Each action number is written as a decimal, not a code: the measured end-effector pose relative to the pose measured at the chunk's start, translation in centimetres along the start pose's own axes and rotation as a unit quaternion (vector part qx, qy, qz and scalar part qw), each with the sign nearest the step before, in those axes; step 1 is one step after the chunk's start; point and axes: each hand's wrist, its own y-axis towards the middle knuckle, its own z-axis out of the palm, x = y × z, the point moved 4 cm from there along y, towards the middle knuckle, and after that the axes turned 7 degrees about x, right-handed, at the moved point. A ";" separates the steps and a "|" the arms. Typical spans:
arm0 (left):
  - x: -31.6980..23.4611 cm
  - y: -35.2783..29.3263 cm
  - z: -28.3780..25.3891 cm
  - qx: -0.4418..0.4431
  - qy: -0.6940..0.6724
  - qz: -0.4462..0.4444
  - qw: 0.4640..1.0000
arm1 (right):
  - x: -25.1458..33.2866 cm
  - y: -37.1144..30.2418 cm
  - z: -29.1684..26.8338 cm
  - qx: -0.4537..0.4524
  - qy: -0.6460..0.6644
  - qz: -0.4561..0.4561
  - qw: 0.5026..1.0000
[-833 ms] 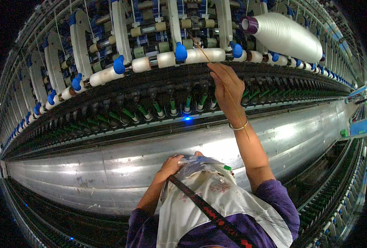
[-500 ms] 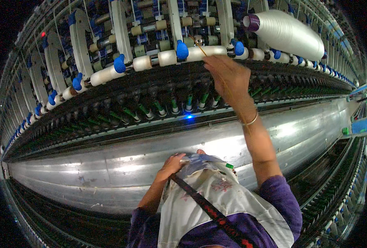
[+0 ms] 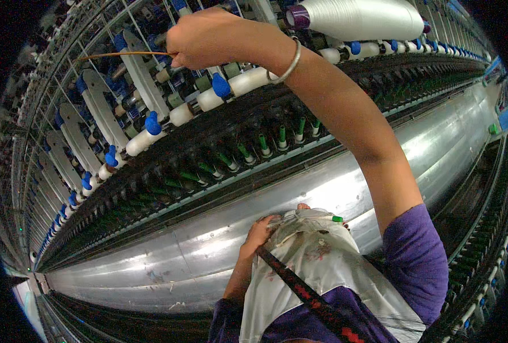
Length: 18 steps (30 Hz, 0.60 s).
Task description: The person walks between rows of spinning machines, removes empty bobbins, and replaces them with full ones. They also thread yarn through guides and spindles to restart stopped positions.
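Up at the spinning machine, my right hand [image 3: 200, 40] is closed around a thin orange-brown stick [image 3: 129, 54], which points left past the grey arms. Below that hand runs a row of white rollers [image 3: 181, 114] with blue knobs [image 3: 221, 84] between them. My left hand [image 3: 260, 232] is low in front of my body, its fingers curled over the edge of my pale apron [image 3: 300, 260]; part of those fingers is hidden by the cloth. Right of my raised forearm, a large cone of white yarn [image 3: 360, 20] with a purple end lies above the rollers.
Green spindles [image 3: 264, 144] stand in a long row beneath the rollers. A shiny metal floor [image 3: 151, 251] stretches along the aisle. Another machine row [image 3: 482, 286] borders the aisle at lower right. Slanted grey arms [image 3: 145, 74] stick out over the rollers.
My right hand has swung up and left with the stick, which now points left. The whole view has shifted, with the yarn cone higher and further left in it. My left hand stays at the apron.
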 end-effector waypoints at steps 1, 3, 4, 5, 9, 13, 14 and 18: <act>0.2 -0.1 0.1 0.004 0.002 0.002 1.000 | 0.0 0.0 -0.2 0.005 0.001 -0.001 1.000; 0.5 -0.2 0.3 0.000 0.010 0.003 1.000 | -0.3 -0.1 -0.3 0.000 0.005 0.001 1.000; 0.5 -0.3 0.4 -0.009 0.022 0.010 1.000 | -0.5 -0.4 -0.3 -0.009 0.008 0.004 1.000; 0.6 -0.4 0.5 -0.002 0.015 -0.003 1.000 | -0.7 -0.7 -0.2 -0.011 0.013 0.006 1.000; 0.5 -0.6 0.6 -0.007 0.012 -0.035 0.999 | -1.7 -2.9 0.2 -0.068 0.003 0.014 0.998; -0.2 -1.2 0.1 -0.037 0.011 0.016 0.999 | -2.8 -5.4 1.0 -0.111 0.025 0.023 0.993; -0.3 -1.5 -0.3 -0.063 -0.003 0.029 0.998 | -3.1 -5.9 1.3 -0.114 0.030 0.017 0.993; 0.0 -3.5 0.1 0.016 -0.116 -0.054 0.992 | -4.1 -6.7 1.7 -0.150 0.061 0.003 0.987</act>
